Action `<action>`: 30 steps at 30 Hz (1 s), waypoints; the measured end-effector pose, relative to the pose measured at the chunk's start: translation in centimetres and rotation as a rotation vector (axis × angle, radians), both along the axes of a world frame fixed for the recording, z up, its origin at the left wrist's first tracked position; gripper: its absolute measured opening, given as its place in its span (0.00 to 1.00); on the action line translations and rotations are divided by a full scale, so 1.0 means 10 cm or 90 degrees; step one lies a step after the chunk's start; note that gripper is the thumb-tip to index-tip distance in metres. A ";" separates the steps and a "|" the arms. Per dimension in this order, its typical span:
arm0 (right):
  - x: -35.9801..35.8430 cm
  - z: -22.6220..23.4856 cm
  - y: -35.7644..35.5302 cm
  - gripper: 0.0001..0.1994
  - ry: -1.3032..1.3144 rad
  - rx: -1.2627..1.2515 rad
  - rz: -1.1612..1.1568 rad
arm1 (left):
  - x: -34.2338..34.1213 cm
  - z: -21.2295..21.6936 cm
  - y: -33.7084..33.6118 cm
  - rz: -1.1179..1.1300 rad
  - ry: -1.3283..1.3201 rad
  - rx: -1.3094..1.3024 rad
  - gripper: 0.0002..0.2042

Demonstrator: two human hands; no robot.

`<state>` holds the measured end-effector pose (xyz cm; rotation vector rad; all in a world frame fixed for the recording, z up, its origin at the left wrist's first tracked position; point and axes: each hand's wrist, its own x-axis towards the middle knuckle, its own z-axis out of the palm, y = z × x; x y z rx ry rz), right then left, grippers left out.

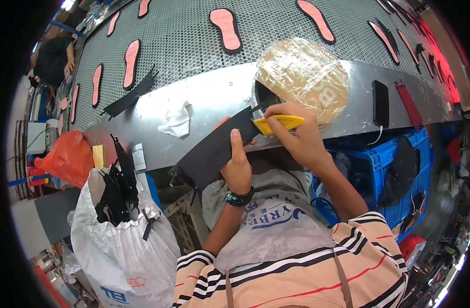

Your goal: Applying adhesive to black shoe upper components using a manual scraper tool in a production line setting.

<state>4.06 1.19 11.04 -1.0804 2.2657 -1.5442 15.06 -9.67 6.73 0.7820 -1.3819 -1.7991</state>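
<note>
Across the bottom of the frame spreads a peach shirt (291, 296) with black-and-white striped bands and thin red lines, its short sleeves striped too. Over it lies a smudged greyish apron (276, 249) with blue printed lettering and brownish straps (342, 277). Lower centre, dark beaded bracelets (240, 197) with turquoise accents circle the left wrist.

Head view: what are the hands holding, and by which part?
The left hand holds the black piece toward its right end; the right hand pinches the yellow tool near its middle.
</note>
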 end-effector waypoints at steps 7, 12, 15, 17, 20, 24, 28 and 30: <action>0.02 0.09 0.10 0.07 -0.162 -0.039 -0.008 | -0.01 -0.04 0.00 0.005 -0.010 -0.009 0.16; 0.08 -0.03 0.02 0.07 0.029 -0.028 -0.040 | -0.05 -0.04 0.00 0.013 0.023 0.054 0.16; 0.05 -0.09 0.09 0.08 0.061 -0.097 -0.141 | -0.08 -0.03 0.03 0.019 0.044 0.080 0.16; 0.03 -0.13 0.11 0.07 0.058 -0.095 -0.057 | -0.11 -0.03 0.05 0.023 0.045 0.088 0.16; -0.02 -0.14 0.13 0.07 0.070 -0.074 -0.063 | -0.15 -0.03 0.06 0.014 0.049 0.085 0.17; -0.01 -0.14 0.10 0.07 0.015 -0.068 -0.152 | -0.13 -0.06 0.06 0.012 0.042 0.066 0.17; -0.02 -0.16 -0.02 0.07 0.040 -0.096 -0.022 | -0.13 -0.09 0.04 0.012 0.043 0.098 0.17; -0.09 -0.18 -0.09 0.07 0.117 -0.060 -0.044 | -0.12 -0.10 0.03 0.020 0.035 0.110 0.17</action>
